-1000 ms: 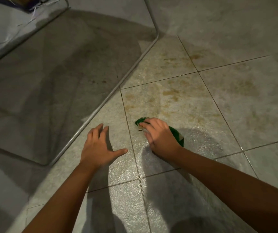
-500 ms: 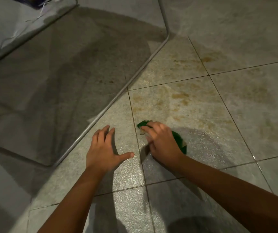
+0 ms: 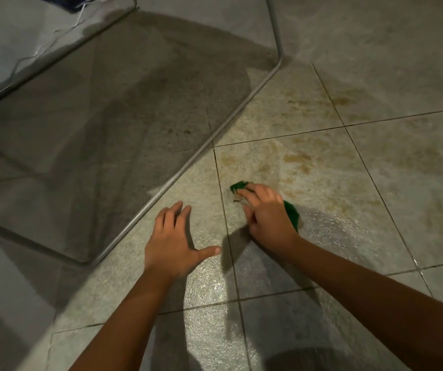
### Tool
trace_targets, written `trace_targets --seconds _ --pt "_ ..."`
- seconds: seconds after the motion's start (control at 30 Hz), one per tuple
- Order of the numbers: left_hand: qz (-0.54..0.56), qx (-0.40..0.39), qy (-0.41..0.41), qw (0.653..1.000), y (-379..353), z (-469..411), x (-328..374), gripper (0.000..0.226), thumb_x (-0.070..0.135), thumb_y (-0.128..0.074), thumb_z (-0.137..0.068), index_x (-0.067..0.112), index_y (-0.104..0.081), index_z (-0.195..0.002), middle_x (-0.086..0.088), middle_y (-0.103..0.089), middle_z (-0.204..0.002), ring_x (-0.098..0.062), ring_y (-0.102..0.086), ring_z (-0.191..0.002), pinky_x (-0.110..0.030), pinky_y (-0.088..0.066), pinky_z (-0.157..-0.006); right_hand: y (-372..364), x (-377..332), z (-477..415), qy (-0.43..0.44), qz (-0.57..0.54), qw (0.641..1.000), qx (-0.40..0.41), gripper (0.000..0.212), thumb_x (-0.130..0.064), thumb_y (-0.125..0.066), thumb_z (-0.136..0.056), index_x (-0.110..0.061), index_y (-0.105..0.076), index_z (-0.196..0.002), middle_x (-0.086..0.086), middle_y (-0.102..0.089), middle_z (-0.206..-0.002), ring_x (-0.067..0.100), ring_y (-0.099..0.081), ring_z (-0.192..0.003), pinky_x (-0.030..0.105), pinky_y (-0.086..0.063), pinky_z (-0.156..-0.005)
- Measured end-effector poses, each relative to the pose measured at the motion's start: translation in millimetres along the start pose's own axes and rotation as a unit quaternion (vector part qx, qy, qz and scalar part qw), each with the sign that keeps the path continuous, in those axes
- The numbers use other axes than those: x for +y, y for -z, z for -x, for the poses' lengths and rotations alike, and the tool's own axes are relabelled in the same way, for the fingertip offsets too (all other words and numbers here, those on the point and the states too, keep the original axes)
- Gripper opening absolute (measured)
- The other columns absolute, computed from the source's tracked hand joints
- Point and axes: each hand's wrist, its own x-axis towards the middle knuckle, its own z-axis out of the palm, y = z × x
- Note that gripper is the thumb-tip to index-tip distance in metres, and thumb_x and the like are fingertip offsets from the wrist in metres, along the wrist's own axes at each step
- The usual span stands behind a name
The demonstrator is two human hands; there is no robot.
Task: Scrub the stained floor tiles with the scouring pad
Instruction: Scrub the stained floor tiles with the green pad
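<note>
Across the floor tiles [image 3: 348, 210] little has shifted. The left hand [image 3: 173, 243] stays splayed flat, and the right hand [image 3: 267, 215] still presses the scouring pad [image 3: 292, 215] under curled fingers. Brown stains [image 3: 296, 157] beyond its fingertips look unscrubbed, so scrubbing likely continues.

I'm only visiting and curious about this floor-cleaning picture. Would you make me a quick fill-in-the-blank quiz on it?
1. The scouring pad under the right hand is ____ in colour.
2. The left hand lies flat on the floor tiles and holds ____.
3. The stains beyond the pad are ____.

Missing words: green; nothing; brown.
</note>
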Motion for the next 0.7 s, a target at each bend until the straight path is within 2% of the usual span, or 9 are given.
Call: trace_targets --seconds 0.07,0.13,0.23,0.3,0.43,0.53,0.6,0.7 --pt "0.0 0.002 0.002 1.0 -0.3 -0.2 0.5 0.117 0.087 -0.041 -0.054 0.025 -0.012 -0.149 0.008 -0.006 -0.156 -0.017 -0.002 -0.143 -0.04 -0.031 -0.111 -2.5 -9.6 2.5 0.041 -0.012 0.998 -0.037 0.038 -0.002 -0.062 -0.079 -0.005 -0.059 -0.117 0.013 -0.059 -0.113 0.03 -0.052 -0.107 0.046 -0.038 -0.093" --pt "-0.001 0.005 0.006 1.0 -0.9 -0.1 0.2 0.12 0.089 -0.041 -0.053 0.025 -0.013 -0.149 0.009 -0.006 -0.156 -0.017 -0.002 -0.143 -0.039 -0.031 -0.111 -10.6 -20.2 -3.9 0.081 -0.011 0.996 -0.046 0.031 -0.007 -0.055 -0.081 -0.004 -0.062 -0.112 0.013 -0.061 -0.109 0.03 -0.056 -0.101 0.043 -0.041 -0.089" --pt "-0.011 0.006 0.009 1.0 -1.6 -0.4 -1.0 0.127 0.097 -0.027 -0.045 0.025 -0.013 -0.149 0.009 -0.006 -0.156 -0.017 -0.003 -0.143 -0.038 -0.031 -0.111 -18.7 -31.5 -29.5 0.08 -0.014 0.995 -0.054 0.036 -0.017 -0.04 -0.085 -0.003 -0.064 -0.107 0.014 -0.063 -0.104 0.032 -0.057 -0.096 0.042 -0.043 -0.086" --pt "-0.013 0.006 0.009 1.0 -1.0 -0.7 -1.1 0.129 0.096 -0.019 -0.042 0.026 -0.012 -0.149 0.009 -0.006 -0.156 -0.016 -0.003 -0.143 -0.038 -0.032 -0.111 -21.6 -31.4 -45.0 0.06 0.001 0.996 -0.068 0.032 -0.012 -0.045 -0.084 -0.001 -0.062 -0.109 0.017 -0.061 -0.107 0.035 -0.055 -0.099 0.045 -0.041 -0.087" --pt "-0.002 -0.001 0.011 1.0 2.9 0.2 1.6 0.122 0.093 -0.038 -0.05 0.026 -0.011 -0.149 0.01 -0.005 -0.156 -0.016 -0.002 -0.143 -0.039 -0.029 -0.113 -16.1 -19.2 -57.5 0.03 0.014 0.998 -0.045 0.033 -0.006 -0.051 -0.088 -0.002 -0.056 -0.12 0.017 -0.055 -0.117 0.036 -0.048 -0.109 0.045 -0.034 -0.093" --pt "0.0 -0.003 0.006 1.0 6.9 1.1 3.4 0.123 0.092 -0.038 -0.048 0.026 -0.014 -0.149 0.009 -0.007 -0.156 -0.016 -0.004 -0.143 -0.038 -0.027 -0.114 -8.8 -5.9 -54.8 -0.017 0.022 0.999 -0.041 0.037 -0.013 -0.043 -0.093 -0.005 -0.049 -0.129 0.012 -0.048 -0.127 0.029 -0.039 -0.118 0.04 -0.026 -0.099" --pt "-0.009 -0.009 -0.006 1.0 10.1 0.2 4.2 0.121 0.092 -0.039 -0.052 0.024 -0.015 -0.149 0.006 -0.01 -0.156 -0.017 -0.006 -0.143 -0.037 -0.024 -0.115 -6.5 -0.1 -49.3 -0.034 0.011 0.999 -0.024 0.04 -0.019 -0.036 -0.091 -0.003 -0.054 -0.123 0.014 -0.053 -0.121 0.031 -0.045 -0.111 0.044 -0.032 -0.095" --pt "-0.016 -0.002 -0.017 1.0 17.2 -4.9 6.2 0.095 0.078 -0.044 -0.074 0.022 -0.022 -0.147 0.004 -0.016 -0.153 -0.016 -0.013 -0.141 -0.035 -0.024 -0.112 -9.9 0.5 -36.5 -0.014 -0.001 1.0 0.017 0.044 -0.022 -0.034 -0.085 0.0 -0.061 -0.112 0.015 -0.06 -0.106 0.028 -0.048 -0.099 0.044 -0.041 -0.086"
